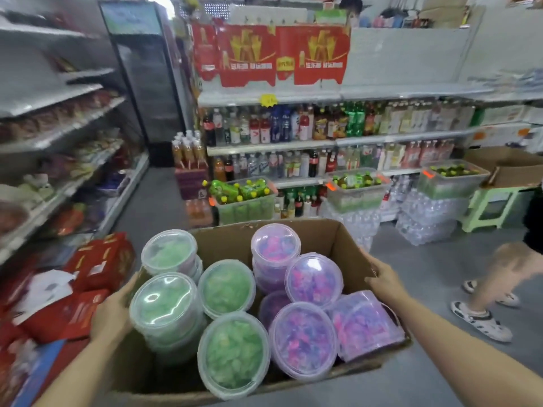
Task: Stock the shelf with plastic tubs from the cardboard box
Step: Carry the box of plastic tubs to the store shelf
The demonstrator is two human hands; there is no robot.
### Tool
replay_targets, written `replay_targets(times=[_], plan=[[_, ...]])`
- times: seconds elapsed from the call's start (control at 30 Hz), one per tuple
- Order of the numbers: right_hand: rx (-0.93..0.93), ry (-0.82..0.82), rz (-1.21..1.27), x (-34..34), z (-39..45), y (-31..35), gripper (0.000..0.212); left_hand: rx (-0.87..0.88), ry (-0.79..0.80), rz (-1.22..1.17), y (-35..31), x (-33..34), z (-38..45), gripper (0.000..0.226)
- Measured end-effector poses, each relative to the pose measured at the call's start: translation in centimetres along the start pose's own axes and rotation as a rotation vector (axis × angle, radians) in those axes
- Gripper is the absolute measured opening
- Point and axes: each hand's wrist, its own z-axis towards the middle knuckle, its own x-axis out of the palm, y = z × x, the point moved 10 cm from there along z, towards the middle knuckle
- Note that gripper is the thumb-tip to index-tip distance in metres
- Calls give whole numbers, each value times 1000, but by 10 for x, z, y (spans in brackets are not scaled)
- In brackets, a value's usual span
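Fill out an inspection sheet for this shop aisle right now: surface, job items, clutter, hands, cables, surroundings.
Surface: grey floor, bare where visible.
Job's things: open cardboard box holding green tubs on its left side and purple tubs on its right, lids on.
Clutter: red cartons stacked at left.
Hands: left hand and right hand each grip a box side.
Cables: nothing seen.
Surroundings: drinks shelf ahead; a passer-by's legs at right.
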Motion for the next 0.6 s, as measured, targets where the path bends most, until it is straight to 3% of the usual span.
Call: replay_targets(times=[0.07, 0.33, 0.6], plan=[[-16, 40, 4, 22, 28, 15, 89, -52, -10, -77, 0, -8, 7, 63], [-56, 171, -52, 114, 154, 80, 80, -238, -61, -10, 31, -31, 75, 72], [-181, 335, -103, 230, 277, 126, 99, -305, -186, -71, 74, -54, 135, 67]])
